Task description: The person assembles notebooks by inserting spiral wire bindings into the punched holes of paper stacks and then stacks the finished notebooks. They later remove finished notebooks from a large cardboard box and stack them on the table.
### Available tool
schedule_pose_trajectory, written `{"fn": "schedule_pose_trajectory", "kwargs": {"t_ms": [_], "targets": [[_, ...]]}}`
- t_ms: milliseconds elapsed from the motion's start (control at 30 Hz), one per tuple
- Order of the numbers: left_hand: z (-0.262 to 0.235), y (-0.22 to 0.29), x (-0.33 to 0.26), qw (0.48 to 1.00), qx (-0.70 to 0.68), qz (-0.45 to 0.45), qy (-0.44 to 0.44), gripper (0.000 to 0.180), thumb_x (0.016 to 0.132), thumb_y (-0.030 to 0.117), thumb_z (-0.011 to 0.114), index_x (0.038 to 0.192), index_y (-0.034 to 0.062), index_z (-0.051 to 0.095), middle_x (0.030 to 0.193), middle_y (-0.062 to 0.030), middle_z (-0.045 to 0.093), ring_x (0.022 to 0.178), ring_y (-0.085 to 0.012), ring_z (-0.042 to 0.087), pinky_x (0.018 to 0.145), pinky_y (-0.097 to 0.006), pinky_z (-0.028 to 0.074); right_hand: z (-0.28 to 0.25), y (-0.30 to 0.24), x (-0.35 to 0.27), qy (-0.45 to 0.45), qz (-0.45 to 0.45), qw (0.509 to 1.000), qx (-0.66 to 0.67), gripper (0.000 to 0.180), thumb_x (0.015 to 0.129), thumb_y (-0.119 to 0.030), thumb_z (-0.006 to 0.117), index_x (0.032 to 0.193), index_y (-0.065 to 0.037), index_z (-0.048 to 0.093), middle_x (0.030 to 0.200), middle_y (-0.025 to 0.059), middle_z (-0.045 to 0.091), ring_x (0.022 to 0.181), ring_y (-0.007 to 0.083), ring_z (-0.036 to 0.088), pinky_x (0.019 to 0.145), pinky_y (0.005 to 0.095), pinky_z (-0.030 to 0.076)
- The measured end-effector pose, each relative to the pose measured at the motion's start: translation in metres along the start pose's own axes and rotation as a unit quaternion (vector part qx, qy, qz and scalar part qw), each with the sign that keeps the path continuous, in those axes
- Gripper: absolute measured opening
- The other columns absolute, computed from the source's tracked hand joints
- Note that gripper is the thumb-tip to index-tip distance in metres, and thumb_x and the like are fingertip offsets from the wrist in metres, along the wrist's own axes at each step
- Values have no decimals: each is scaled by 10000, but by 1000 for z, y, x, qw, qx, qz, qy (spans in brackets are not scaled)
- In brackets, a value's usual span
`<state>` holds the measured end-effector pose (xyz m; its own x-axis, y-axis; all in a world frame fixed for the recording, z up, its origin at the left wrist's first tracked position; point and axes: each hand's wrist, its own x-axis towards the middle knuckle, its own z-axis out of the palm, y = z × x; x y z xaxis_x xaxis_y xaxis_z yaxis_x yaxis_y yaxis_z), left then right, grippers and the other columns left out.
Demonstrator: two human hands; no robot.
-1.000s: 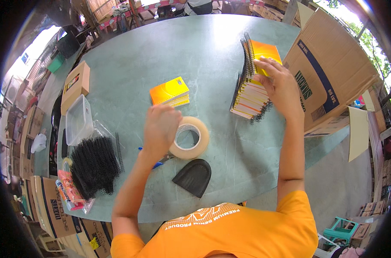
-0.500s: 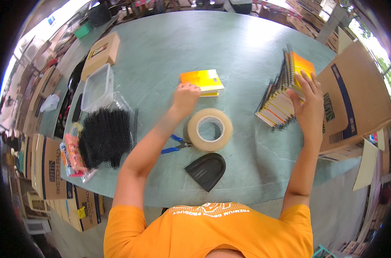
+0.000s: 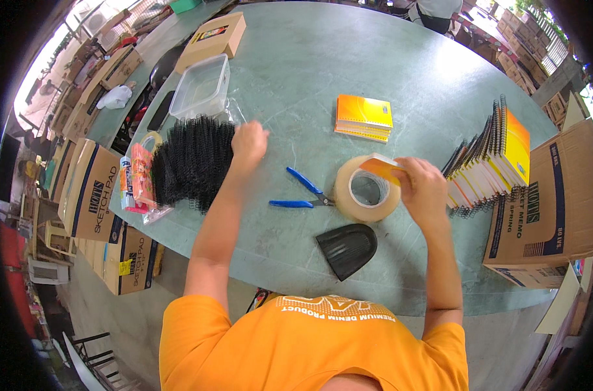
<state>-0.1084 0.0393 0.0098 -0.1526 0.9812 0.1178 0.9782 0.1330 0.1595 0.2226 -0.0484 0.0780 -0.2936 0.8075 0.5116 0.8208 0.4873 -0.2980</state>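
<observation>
My right hand point(image 3: 421, 189) pinches a small orange and white notepad point(image 3: 381, 167), tilted above the roll of clear tape point(image 3: 343, 192). My left hand point(image 3: 250, 146) is closed beside the right edge of a heap of black spiral binding coils point(image 3: 195, 163); whatever its fingers hold is hidden. A short stack of yellow-orange notepads point(image 3: 363, 116) lies mid-table. Spiral-bound notebooks point(image 3: 489, 159) lean in a row at the right. Blue-handled pliers point(image 3: 303, 189) lie spread next to the tape, and a black ribbed wedge-shaped piece point(image 3: 348, 250) sits nearer me.
An open cardboard box point(image 3: 537, 202) stands at the table's right. Along the left edge are a clear plastic tub point(image 3: 202, 85), a brown carton point(image 3: 212, 40), a black phone-like slab point(image 3: 161, 111) and pink packets point(image 3: 142, 176). More cartons point(image 3: 96, 192) stand beyond the left edge.
My left hand has moved left from the notepad stack to the coils. My right hand has left the bound notebooks and now holds a notepad over the tape. The view has shifted.
</observation>
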Motion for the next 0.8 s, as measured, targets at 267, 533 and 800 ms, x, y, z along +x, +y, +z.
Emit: {"fn": "schedule_pose_trajectory", "kwargs": {"t_ms": [267,533,800], "targets": [[-27,75,-59,881,-424,205,-52,166,858,96,548,997,22,599,869,-160,617,779,-275,617,713,-337,476,20,1,10,-98,30,995,4,210,779,-174,616,984,-131,606,793,56,649,715,244,613,644,366,458],[-37,108,-86,887,-387,252,12,212,882,214,569,959,23,619,854,-141,614,718,-233,605,643,-324,469,19,-7,13,-60,33,996,58,192,807,-182,607,989,-180,667,802,61,662,682,228,617,597,343,473],[-40,123,-82,887,-375,248,104,192,856,218,592,896,30,598,811,-125,597,706,-260,582,611,-358,459,29,-7,13,-63,21,995,75,172,795,-169,586,960,-163,633,776,27,642,748,237,624,649,376,460]]}}
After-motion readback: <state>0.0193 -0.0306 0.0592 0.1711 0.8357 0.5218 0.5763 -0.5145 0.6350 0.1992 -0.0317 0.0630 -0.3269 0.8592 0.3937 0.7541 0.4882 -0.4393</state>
